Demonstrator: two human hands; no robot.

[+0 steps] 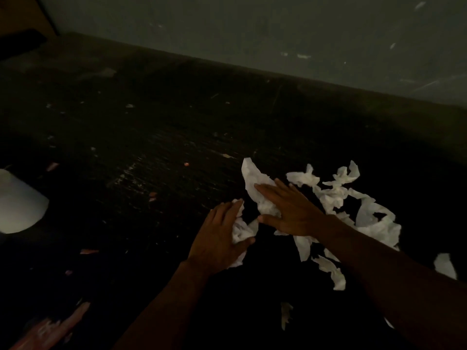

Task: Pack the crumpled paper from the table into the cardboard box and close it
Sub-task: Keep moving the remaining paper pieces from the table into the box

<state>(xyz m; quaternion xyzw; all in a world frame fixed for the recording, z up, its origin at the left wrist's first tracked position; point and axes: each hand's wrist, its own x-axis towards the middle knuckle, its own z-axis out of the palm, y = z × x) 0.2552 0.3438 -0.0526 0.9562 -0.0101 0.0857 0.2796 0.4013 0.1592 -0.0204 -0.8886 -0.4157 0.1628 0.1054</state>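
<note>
Several pieces of crumpled white paper (364,213) lie scattered over the right part of a dark, scuffed table (156,152). My right hand (290,210) lies flat with straight fingers on a long crumpled piece (252,180). My left hand (217,238) rests just beside it on another wad (242,231), the fingers spread and the thumb lying along the paper's near edge. No cardboard box is in view.
A pale rounded object (17,203) sits at the table's left edge. Small paper scraps and pinkish bits (88,251) dot the tabletop. A grey wall (278,29) runs along the table's far edge. The scene is very dim.
</note>
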